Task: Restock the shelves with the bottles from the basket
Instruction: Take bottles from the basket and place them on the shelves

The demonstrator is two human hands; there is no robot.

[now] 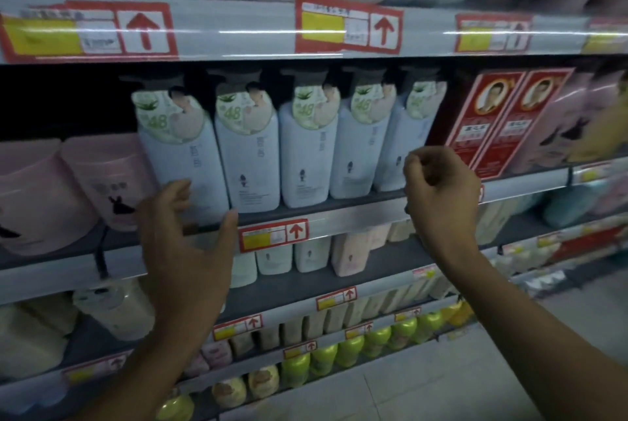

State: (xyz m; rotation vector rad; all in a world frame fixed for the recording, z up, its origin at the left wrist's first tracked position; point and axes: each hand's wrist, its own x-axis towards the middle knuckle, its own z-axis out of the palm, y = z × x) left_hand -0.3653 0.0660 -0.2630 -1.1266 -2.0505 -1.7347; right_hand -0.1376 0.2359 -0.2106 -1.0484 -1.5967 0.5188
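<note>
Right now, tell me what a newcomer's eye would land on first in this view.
First, the row of five pale blue pump bottles at eye level on the middle shelf, with the left hand spread around the base of the leftmost bottle. Next, the right hand, loosely curled and empty, beside the red boxes. The red arrow tags on the shelf edges also stand out.
</note>
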